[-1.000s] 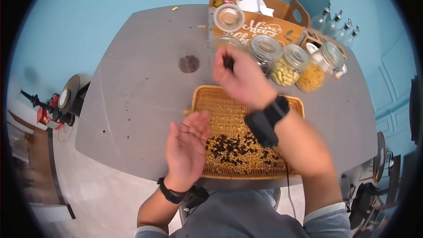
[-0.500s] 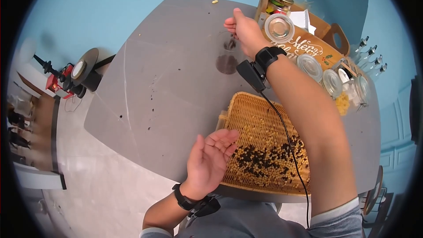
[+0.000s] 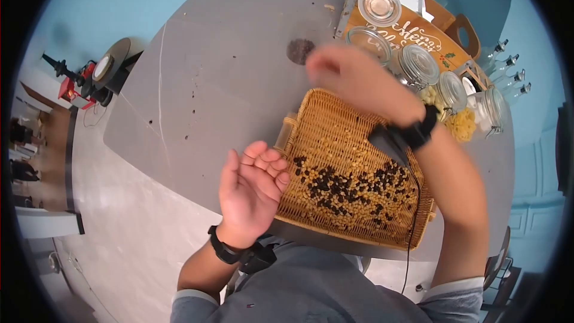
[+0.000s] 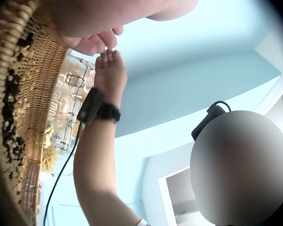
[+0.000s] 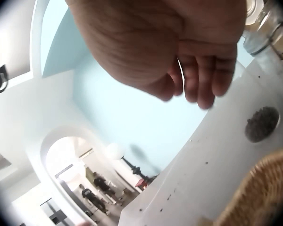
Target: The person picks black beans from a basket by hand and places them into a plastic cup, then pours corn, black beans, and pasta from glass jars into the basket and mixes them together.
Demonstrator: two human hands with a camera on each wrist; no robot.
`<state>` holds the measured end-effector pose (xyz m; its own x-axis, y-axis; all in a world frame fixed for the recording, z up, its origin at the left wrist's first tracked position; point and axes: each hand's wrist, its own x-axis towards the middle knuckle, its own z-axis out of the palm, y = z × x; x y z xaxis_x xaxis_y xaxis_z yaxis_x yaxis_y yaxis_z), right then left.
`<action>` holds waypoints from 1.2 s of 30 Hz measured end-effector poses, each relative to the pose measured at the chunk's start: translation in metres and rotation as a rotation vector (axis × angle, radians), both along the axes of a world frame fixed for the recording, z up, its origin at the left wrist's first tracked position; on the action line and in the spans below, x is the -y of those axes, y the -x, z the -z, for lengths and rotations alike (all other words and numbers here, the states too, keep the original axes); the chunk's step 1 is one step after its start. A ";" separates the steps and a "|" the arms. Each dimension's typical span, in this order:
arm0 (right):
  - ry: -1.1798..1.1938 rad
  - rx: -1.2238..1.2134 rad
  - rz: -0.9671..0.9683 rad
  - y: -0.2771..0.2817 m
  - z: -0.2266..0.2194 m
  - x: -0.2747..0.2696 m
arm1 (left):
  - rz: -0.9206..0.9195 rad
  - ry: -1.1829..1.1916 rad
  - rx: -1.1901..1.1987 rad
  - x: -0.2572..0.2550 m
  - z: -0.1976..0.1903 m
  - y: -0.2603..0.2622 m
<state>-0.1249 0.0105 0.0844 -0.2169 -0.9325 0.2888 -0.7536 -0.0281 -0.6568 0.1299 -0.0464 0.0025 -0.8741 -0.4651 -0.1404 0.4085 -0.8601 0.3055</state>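
Observation:
A wicker basket [image 3: 291,143] holds yellow kernels and dark beans, mixed mostly in its near half. My left hand [image 3: 248,197] is palm up at its left edge, fingers loosely bent, holding nothing; it also spans the top of the left wrist view [image 4: 118,14]. Over the basket's far edge, my right hand [image 3: 365,81] is blurred. In the right wrist view that hand [image 5: 179,47] has loosely bent fingers with nothing seen in them. Dark beans [image 3: 301,51] lie in a round patch beyond the basket, in what looks like a clear container, also in the right wrist view [image 5: 262,124].
Lidded glass jars [image 3: 418,64], some with cashews [image 3: 431,97] and pasta [image 3: 461,124], stand right of the basket's far side. Behind them is a wooden crate [image 3: 412,36], with glass bottles [image 3: 511,75] beyond. Dark specks dot the grey table [image 3: 233,96]. A cable [image 3: 412,221] crosses the basket.
My right hand released dark beans over the round patch and has since come back toward the basket. The left hand has stayed palm up by the basket. The head view has shifted.

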 end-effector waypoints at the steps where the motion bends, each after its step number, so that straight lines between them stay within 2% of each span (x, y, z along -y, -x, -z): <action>1: -0.207 -0.011 -0.072 -0.011 0.001 -0.019 | 0.000 -0.009 -0.026 0.001 0.001 -0.002; 2: -0.301 0.003 -0.133 -0.023 0.007 -0.036 | -0.011 -0.014 0.005 0.001 -0.003 -0.002; 3: -0.278 -0.011 -0.240 -0.030 0.017 -0.048 | -0.024 -0.020 0.003 0.001 -0.004 -0.003; 5: -0.357 -0.020 -0.279 -0.046 0.027 -0.059 | -0.016 -0.002 -0.018 -0.001 -0.004 -0.005; 8: -0.235 -0.092 -0.241 -0.060 0.057 -0.060 | -0.017 -0.029 -0.003 -0.005 -0.003 -0.007; 11: -0.174 -0.159 -0.316 -0.063 0.071 -0.048 | -0.042 -0.031 0.004 -0.009 -0.003 -0.011; 17: -0.137 -0.376 -0.370 -0.065 0.073 -0.042 | -0.049 -0.041 0.031 -0.012 -0.002 -0.015; 24: -0.159 -0.468 -0.342 -0.062 0.067 -0.046 | -0.002 0.007 0.019 -0.013 0.004 -0.014; 27: -0.238 -0.470 -0.303 -0.057 0.065 -0.048 | 0.028 0.029 0.023 -0.015 0.003 -0.013; 29: -0.161 -0.176 -0.260 -0.048 0.066 -0.049 | 0.094 0.059 0.023 -0.016 0.004 -0.013; 30: -0.161 -0.178 -0.263 -0.047 0.057 -0.052 | 0.091 0.059 0.021 -0.018 0.001 -0.011; 32: -0.347 0.326 -0.121 -0.049 0.032 -0.057 | 0.093 0.081 0.198 -0.025 -0.010 -0.005; 33: -0.344 0.326 -0.119 -0.050 0.030 -0.057 | 0.095 0.083 0.199 -0.027 -0.014 -0.002; 35: -0.197 0.302 -0.323 -0.053 0.028 -0.059 | 0.134 0.097 0.195 -0.030 -0.020 0.004; 36: -0.196 0.301 -0.316 -0.057 0.026 -0.059 | 0.141 0.098 0.194 -0.030 -0.019 0.005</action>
<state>-0.0682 0.0695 0.0581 0.0389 -0.9969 0.0684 -0.5032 -0.0787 -0.8606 0.1246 -0.0160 0.0213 -0.8923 -0.3605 -0.2719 0.2129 -0.8668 0.4508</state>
